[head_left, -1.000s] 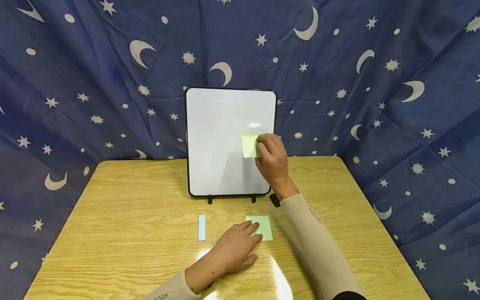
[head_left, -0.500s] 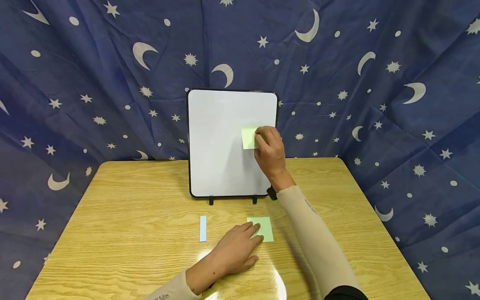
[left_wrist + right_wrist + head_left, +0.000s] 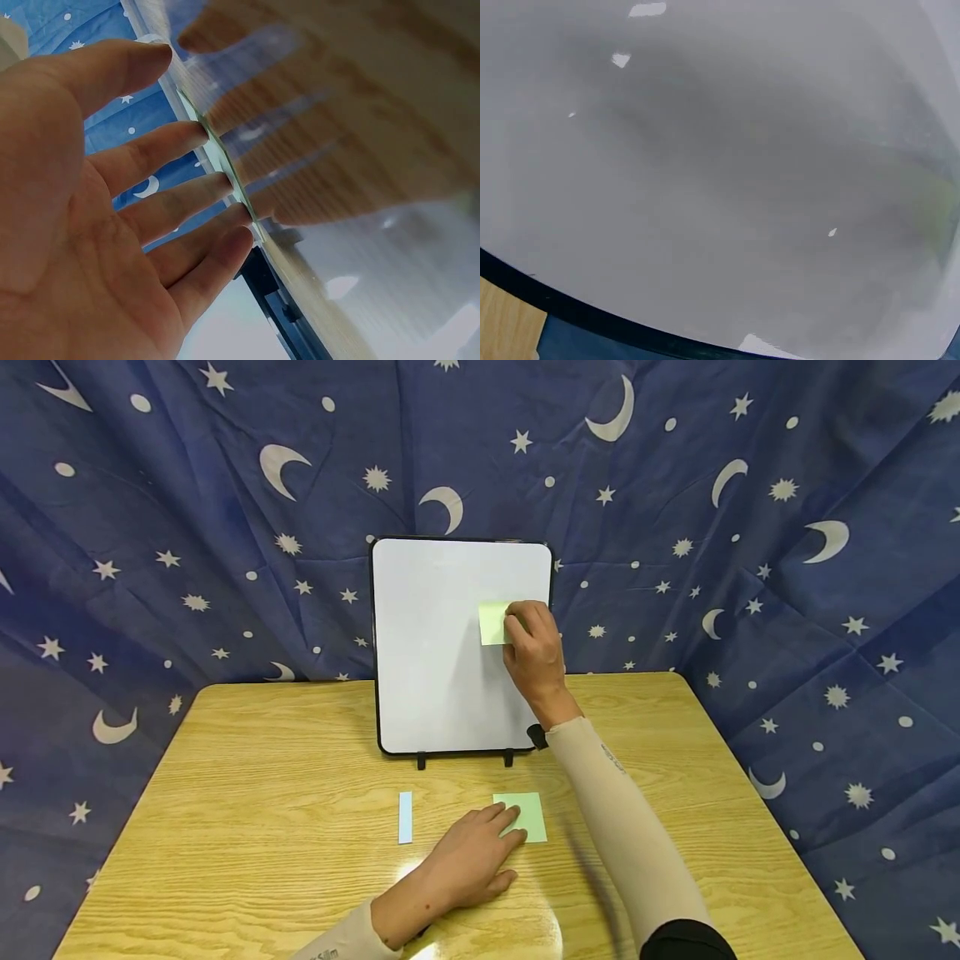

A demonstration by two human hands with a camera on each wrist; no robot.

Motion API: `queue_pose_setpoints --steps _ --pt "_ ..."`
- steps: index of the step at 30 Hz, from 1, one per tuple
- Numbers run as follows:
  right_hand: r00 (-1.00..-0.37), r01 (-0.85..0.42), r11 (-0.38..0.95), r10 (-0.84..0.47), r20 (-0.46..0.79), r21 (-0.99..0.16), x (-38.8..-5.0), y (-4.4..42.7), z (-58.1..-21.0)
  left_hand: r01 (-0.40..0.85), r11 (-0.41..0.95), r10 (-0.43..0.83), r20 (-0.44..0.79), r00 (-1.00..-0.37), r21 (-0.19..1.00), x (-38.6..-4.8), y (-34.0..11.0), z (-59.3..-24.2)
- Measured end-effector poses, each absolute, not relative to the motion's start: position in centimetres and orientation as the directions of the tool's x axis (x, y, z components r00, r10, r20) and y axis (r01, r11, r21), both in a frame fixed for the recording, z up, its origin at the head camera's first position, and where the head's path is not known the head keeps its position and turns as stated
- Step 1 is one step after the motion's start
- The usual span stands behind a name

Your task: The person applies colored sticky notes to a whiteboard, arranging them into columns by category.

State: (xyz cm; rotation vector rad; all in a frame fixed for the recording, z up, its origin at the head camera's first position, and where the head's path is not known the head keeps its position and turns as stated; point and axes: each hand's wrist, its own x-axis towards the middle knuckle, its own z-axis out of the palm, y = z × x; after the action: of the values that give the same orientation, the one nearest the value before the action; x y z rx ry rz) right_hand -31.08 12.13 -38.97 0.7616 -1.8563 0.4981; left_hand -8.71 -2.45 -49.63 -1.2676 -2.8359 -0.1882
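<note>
My right hand point(image 3: 536, 650) pinches a pale yellow-green sticky note point(image 3: 492, 623) by its right side, in front of the upright whiteboard point(image 3: 423, 643). Whether the note touches the board cannot be told. On the table, the fingertips of my left hand point(image 3: 468, 858) rest on a light green sticky note pad point(image 3: 532, 817), its fingers spread. The left wrist view has that hand point(image 3: 112, 195) from the palm side, its fingertips at the edge of the pad point(image 3: 219, 157). In the right wrist view the whiteboard point(image 3: 660, 217) fills the picture with a blurred greenish reflection, and the hand is out of sight.
A narrow light blue strip point(image 3: 405, 817) lies left of the pad on the wooden table point(image 3: 262, 793). Small black feet point(image 3: 421, 762) hold the whiteboard up. A blue curtain point(image 3: 225, 527) with moons and stars hangs behind and at both sides.
My right hand has moved up and slightly left along the whiteboard, carrying the yellow-green sticky note. The left hand stays on the green pad.
</note>
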Motion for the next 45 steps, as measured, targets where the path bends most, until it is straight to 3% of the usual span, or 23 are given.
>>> queue_pose_setpoints --steps 29,45 --pt "-0.353 -0.668 0.738 -0.208 0.912 -0.091 -32.7 12.0 -38.1 0.738 0.666 0.736 0.066 -0.674 0.107 -8.7 -2.5 -49.6" --pt "-0.350 -0.665 0.741 -0.199 0.915 -0.093 -33.2 11.9 -38.2 0.742 0.663 0.738 0.078 -0.670 0.095 -8.6 -2.4 -49.5"
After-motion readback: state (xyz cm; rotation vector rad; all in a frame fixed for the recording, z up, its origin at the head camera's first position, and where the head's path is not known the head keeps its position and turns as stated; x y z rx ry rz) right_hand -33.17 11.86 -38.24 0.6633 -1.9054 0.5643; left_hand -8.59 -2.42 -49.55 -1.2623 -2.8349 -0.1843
